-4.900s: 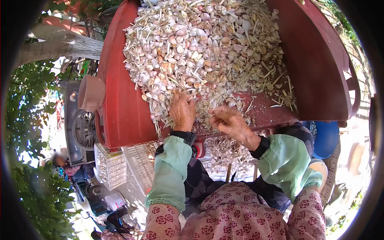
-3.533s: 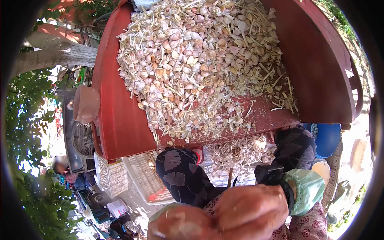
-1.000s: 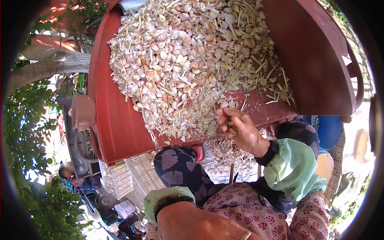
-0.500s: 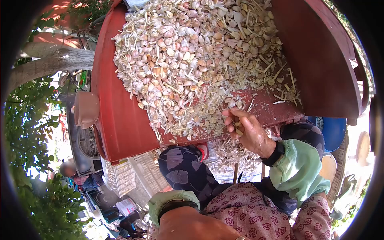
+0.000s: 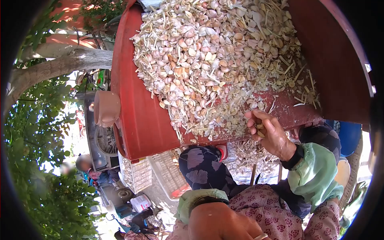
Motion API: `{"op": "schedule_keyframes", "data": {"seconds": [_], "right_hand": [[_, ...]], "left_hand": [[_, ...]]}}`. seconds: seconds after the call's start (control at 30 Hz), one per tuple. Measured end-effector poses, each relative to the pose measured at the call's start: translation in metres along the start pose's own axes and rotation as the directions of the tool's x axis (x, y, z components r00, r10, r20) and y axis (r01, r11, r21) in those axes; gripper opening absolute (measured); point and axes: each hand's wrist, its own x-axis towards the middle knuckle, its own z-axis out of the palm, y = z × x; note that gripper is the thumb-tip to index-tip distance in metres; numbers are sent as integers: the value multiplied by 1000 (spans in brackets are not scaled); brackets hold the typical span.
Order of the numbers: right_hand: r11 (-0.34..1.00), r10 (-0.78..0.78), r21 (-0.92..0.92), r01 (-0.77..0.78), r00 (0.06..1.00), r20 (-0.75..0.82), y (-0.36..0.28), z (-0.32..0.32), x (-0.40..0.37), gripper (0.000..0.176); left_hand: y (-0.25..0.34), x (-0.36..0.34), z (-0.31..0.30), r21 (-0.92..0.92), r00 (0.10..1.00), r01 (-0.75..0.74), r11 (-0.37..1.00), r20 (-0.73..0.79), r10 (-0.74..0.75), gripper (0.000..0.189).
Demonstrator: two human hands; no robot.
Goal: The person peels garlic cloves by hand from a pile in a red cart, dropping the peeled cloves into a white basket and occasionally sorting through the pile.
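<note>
Garlic cloves, stems and loose skins form a large pile (image 5: 200, 60) on a red tray (image 5: 146, 128). My right hand (image 5: 270, 134) is over the tray's near edge, at the right end of the loose skins. Its fingers are curled around a few garlic cloves (image 5: 260, 130) in the palm. My left hand (image 5: 222, 224) is low in the view, close to my body, with its back to the camera. Its fingertips are cut off by the bottom edge, so what it holds is hidden.
A brown pot-like container (image 5: 107, 108) sits at the tray's left side. White crates (image 5: 138, 176) and a bucket (image 5: 140, 203) are below left. A tree trunk (image 5: 88, 59) stands at the left. Another person (image 5: 94, 172) is in the background. Something blue (image 5: 349, 138) is at the right.
The whole view has shifted, so the tray, pile and both hands appear farther right. My right hand stays curled around the cloves over the tray edge.
</note>
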Motion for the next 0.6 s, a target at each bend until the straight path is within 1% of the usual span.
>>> {"op": "schedule_keyframes", "data": {"seconds": [0.07, 0.13, 0.2, 0.33, 0.37, 0.4, 0.47, 0.5, 0.53, 0.57, 0.6], "right_hand": [[996, -83, 29, 82, 996, 13, 1, 3, -4, 61], [997, -69, 24, 69, 997, 26, 6, -4, -2, 61], [996, -93, 17, 92, 995, 41, 6, -3, -4, 59], [998, -60, 12, 59, 997, 56, 5, -4, -4, 58], [999, -39, -5, 39, 999, 23, 5, -3, -4, 58], [999, -32, -7, 33, 999, 22, 5, -2, -3, 58], [997, -66, -35, 69, 994, 91, 4, -4, -3, 61], [996, -77, -32, 80, 994, 84, 6, -5, -3, 63], [997, -73, -33, 76, 994, 78, 6, -6, -5, 63], [996, -78, -31, 81, 994, 70, 7, -5, -4, 64], [996, -83, -26, 85, 994, 64, 7, -4, -4, 64]], "left_hand": [[2, 1, 1, 56, 1000, 15, 998, 12, -16, 10], [5, 2, 2, 110, 999, 29, 994, 31, -32, 9], [9, 4, 3, 153, 997, 37, 987, 54, -46, 9], [16, 8, 6, 262, 993, 53, 964, 91, -79, 8], [17, 8, 6, 296, 992, 56, 953, 92, -87, 7], [18, 9, 7, 331, 991, 60, 942, 91, -95, 7], [19, 9, 6, 386, 991, 64, 920, 83, -104, 7], [12, 18, -5, 376, 992, 59, 925, 83, -97, 7], [2, 34, -26, 316, 926, -143, 938, 377, 14, 5], [-2, 42, -37, 205, 766, -317, 926, 632, 122, 5], [1, 30, -28, 210, 769, -314, 926, 629, 118, 5]]}}
